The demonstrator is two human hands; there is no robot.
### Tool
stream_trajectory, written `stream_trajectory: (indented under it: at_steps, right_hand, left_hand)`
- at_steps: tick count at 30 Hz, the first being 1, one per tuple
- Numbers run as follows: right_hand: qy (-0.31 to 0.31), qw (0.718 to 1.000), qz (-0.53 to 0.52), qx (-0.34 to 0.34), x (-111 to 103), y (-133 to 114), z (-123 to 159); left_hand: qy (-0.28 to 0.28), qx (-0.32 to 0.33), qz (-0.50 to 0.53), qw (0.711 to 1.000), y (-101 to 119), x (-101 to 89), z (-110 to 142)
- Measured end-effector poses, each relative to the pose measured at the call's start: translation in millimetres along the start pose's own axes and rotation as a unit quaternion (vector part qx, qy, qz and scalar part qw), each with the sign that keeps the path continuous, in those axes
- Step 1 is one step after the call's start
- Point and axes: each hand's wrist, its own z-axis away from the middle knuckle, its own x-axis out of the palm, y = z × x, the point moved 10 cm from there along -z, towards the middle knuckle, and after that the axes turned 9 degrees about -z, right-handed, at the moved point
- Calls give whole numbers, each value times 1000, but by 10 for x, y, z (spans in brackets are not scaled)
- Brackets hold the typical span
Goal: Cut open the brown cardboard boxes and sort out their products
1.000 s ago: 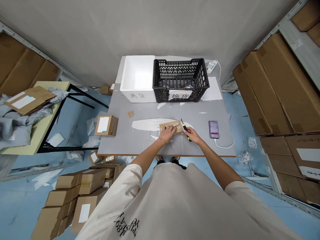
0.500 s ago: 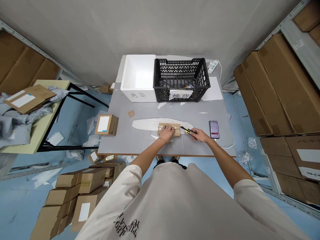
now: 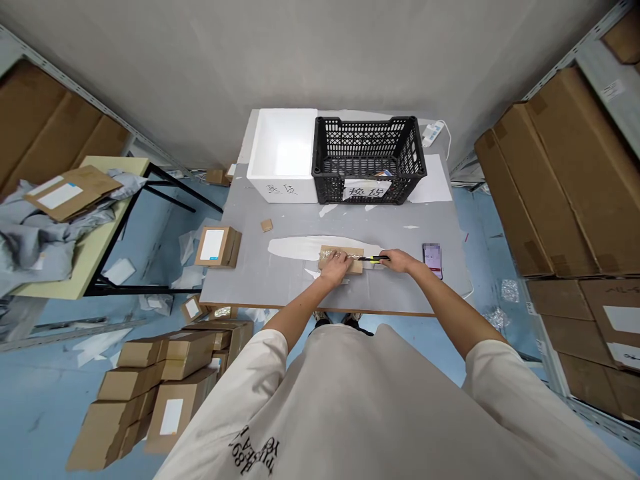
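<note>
A small taped cardboard box (image 3: pixel 356 267) lies on the grey table, near its front edge. My left hand (image 3: pixel 335 266) rests over its left part and holds it down, fingers across the shiny tape. In my right hand (image 3: pixel 397 261), the fingers are wrapped round a black and yellow utility knife (image 3: pixel 373 259). The blade end reaches over the right end of the box, along the tape; whether it cuts in is too small to tell. Part of the box is hidden under my left hand.
Behind stand a white foam box (image 3: pixel 283 190) and a black plastic crate (image 3: pixel 370 180). A phone (image 3: pixel 432 260) lies to the right, a labelled carton (image 3: pixel 219 247) to the left, with a small cardboard piece (image 3: pixel 267 225) near it. Stacked cartons (image 3: pixel 165 413) fill the floor at lower left.
My right hand has turned the knife from a slant to nearly level and moved its blade end left, over the box. My left hand stays on the box. The view has shifted slightly.
</note>
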Motion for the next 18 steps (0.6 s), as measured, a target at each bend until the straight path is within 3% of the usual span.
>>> stream_trajectory:
  at_steps: [4, 7, 11, 18]
  right_hand:
    - [4, 1000, 10, -5, -28, -73, -140]
    - [-59, 997, -47, 28, 96, -18, -157]
    - [-131, 981, -124, 76, 271, 112, -29]
    - [-130, 952, -265, 75, 402, 200, 262]
  left_hand:
    - [8, 0, 6, 1000, 1, -16, 16]
    - [6, 3, 27, 1000, 3, -21, 22]
    - [1, -1, 34, 999, -13, -25, 24]
    - [-13, -23, 46, 999, -37, -26, 40]
